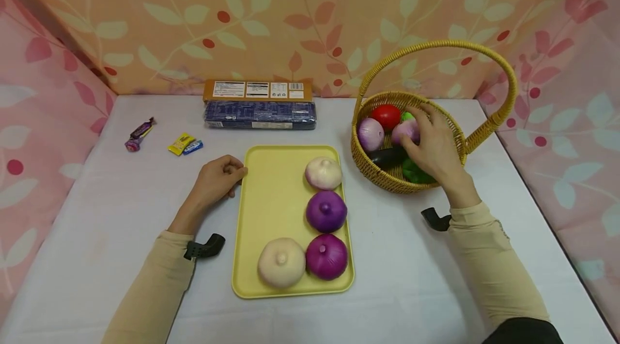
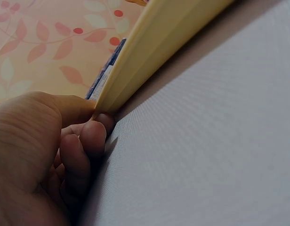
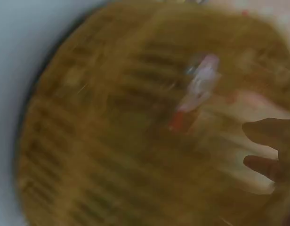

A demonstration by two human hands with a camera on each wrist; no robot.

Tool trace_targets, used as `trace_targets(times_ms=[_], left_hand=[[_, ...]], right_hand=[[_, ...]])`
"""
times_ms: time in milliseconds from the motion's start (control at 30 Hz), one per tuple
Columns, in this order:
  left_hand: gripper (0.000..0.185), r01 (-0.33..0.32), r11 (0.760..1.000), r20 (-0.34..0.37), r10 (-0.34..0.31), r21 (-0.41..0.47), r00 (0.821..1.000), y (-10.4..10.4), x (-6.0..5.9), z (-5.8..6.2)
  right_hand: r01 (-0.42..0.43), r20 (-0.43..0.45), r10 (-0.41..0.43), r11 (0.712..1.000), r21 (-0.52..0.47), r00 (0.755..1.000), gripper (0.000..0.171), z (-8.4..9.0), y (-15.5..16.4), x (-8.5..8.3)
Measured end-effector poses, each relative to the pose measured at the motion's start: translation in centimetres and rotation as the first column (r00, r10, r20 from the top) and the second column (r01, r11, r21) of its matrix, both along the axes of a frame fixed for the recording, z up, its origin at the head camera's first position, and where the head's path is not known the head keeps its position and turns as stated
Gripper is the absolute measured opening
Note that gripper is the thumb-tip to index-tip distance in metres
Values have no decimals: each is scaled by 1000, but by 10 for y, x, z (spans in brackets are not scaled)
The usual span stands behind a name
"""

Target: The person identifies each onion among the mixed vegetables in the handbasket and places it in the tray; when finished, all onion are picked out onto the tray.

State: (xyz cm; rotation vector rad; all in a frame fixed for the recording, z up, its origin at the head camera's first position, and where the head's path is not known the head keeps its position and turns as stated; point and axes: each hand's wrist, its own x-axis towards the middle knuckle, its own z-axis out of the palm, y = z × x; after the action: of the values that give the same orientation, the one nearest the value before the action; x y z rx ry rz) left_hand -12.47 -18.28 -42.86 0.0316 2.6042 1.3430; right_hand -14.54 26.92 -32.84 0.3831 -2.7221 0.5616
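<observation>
In the head view, a pale yellow tray [image 1: 276, 193] carries two purple onions [image 1: 326, 211], a large off-white round vegetable [image 1: 282, 262] with a short nub, and a white one tinged purple [image 1: 323, 173]. My left hand [image 1: 216, 180] pinches the tray's left edge; in the left wrist view its thumb lies on the rim and fingertips below. My right hand [image 1: 433, 145] reaches into the wicker basket [image 1: 382, 180], thumb and fingers around a light purple onion [image 1: 406, 132]. The right wrist view is blurred, so I cannot tell whether the grip is firm.
Also in the basket are a red tomato [image 1: 386, 117], another light purple onion [image 1: 371, 134], a dark eggplant [image 1: 387, 158] and a green pepper [image 1: 415, 173]. Its tall handle [image 1: 436, 44] arches above. Blue packages [image 1: 259, 114] lie behind the tray; wrapped candies [image 1: 182, 143] lie left.
</observation>
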Motion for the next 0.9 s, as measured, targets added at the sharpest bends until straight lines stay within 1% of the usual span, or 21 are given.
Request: trace_targets(times_ms=[33,100,133,233,300,367,533,667,733,800,900], left_hand=[[26,2,1000,1,-2,-1,1000,0,0,0],[26,3,1000,2,-3,-3,1000,1,1,0],[26,4,1000,2,-4,-4,1000,1,1,0],[26,5,1000,-1,-5,-3,1000,1,1,1],[26,5,1000,-4,-5,0,1000,1,1,1],[26,4,1000,-3,-4,4,1000,1,1,1],[27,1,1000,4,-1,12,1000,1,3,2],[27,2,1000,6,-2,12,1000,0,3,1],[26,5,1000,-1,-5,11,1000,-1,3,1],[26,4,1000,-8,-4,9,1000,0,2,1],[27,6,1000,-16,-5,4,1000,0,1,1]], right_hand=[[33,29,-33,999,24,999,58,-3,7,-3],[68,86,-76,994,89,993,63,-7,17,-7],[70,109,-83,990,121,991,64,-9,20,-7],[51,142,-80,979,198,987,62,-13,24,-9],[44,143,-76,975,218,987,59,-14,24,-10],[49,146,-82,975,217,986,56,-15,23,-11],[80,164,-106,984,158,981,55,-15,20,-12],[127,151,-136,989,72,979,61,-14,17,-9],[133,110,-134,991,13,985,62,-12,12,-5],[115,44,-113,993,-42,993,61,-8,5,2],[14,-78,-23,993,-113,997,61,1,-13,14]])
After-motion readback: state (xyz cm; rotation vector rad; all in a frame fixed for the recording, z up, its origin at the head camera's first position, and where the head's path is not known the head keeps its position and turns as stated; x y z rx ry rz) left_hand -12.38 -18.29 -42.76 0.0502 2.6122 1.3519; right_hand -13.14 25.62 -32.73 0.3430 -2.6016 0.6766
